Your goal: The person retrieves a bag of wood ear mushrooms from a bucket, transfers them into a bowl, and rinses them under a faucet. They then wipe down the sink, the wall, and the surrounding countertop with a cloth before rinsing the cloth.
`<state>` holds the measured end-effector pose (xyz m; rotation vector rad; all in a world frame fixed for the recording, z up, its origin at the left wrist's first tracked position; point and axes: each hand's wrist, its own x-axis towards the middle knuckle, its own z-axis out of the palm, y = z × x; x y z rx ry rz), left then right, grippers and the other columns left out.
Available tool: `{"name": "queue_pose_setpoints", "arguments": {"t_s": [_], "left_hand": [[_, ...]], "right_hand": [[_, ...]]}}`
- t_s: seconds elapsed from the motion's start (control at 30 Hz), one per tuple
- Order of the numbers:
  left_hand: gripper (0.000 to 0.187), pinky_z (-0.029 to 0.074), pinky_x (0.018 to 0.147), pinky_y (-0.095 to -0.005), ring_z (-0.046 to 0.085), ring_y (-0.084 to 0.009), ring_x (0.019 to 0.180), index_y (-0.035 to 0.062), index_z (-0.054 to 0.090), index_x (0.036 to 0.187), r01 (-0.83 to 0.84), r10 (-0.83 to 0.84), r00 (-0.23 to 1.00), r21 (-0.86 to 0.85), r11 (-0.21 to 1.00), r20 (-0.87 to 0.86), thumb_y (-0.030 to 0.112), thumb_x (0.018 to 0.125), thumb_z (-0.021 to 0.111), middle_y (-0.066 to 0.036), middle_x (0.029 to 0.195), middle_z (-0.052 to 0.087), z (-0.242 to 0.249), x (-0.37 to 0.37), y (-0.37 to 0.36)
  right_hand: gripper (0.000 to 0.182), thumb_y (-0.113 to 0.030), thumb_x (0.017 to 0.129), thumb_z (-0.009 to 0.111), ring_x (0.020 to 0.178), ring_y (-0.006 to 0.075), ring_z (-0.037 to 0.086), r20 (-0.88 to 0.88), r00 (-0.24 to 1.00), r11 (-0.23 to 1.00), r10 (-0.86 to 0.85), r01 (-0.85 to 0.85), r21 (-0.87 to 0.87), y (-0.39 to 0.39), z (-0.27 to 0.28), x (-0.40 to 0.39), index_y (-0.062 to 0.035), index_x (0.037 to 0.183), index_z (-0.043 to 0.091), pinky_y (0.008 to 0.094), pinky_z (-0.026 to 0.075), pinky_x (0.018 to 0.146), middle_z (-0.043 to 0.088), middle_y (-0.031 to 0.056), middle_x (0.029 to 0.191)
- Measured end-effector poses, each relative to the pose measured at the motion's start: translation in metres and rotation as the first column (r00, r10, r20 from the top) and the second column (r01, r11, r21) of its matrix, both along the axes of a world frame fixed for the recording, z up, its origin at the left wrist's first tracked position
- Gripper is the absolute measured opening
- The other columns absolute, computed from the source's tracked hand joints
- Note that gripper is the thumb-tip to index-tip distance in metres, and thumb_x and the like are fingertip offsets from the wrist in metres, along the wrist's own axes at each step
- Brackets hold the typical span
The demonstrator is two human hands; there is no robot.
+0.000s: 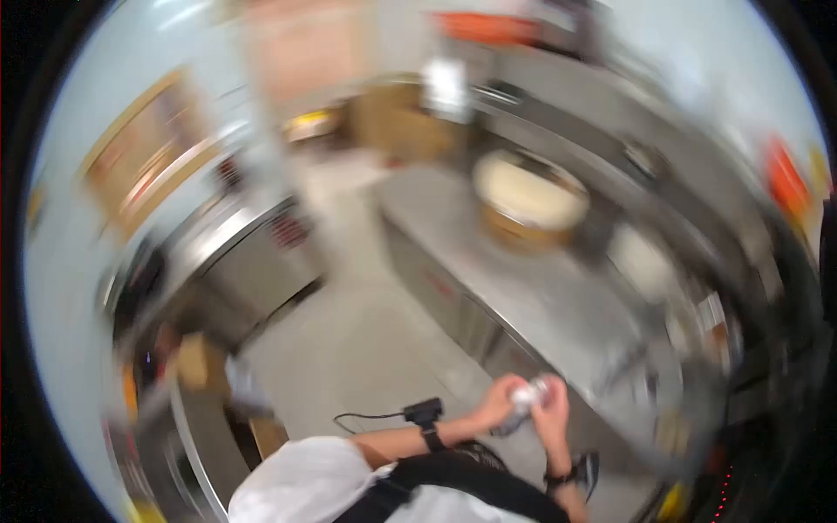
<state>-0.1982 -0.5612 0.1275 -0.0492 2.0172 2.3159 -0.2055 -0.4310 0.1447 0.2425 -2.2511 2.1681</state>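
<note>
Angled left hand (pixel 499 400) and right hand (pixel 551 408) inward at near right, with fingers of both clamped on a small white object (pixel 526 396), just beside the steel counter (pixel 558 301), short of a round container (pixel 530 193) farther off.

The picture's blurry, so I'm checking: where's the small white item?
In the head view, the small white item is low, right of centre, between the left hand and right hand, near the steel counter.
</note>
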Motion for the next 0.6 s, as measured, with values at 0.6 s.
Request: {"name": "queue_pose_setpoints", "arguments": {"t_s": [0.6], "left_hand": [[0.014,0.038,0.062,-0.0200,0.047,-0.0042,0.066,0.0062,0.058,0.094,0.844,-0.718,-0.503,0.092,-0.529,0.481,0.006,0.080,0.056,0.007,0.072,0.051,0.051,0.220,0.121]], "right_hand": [[0.050,-0.014,0.068,0.069,0.100,0.0127,0.048,0.257,0.570,0.552,-0.781,0.821,-0.145,0.049,-0.016,0.427,-0.0087,0.114,0.050,0.0273,0.041,0.087,0.051,0.0063,0.113]]}}
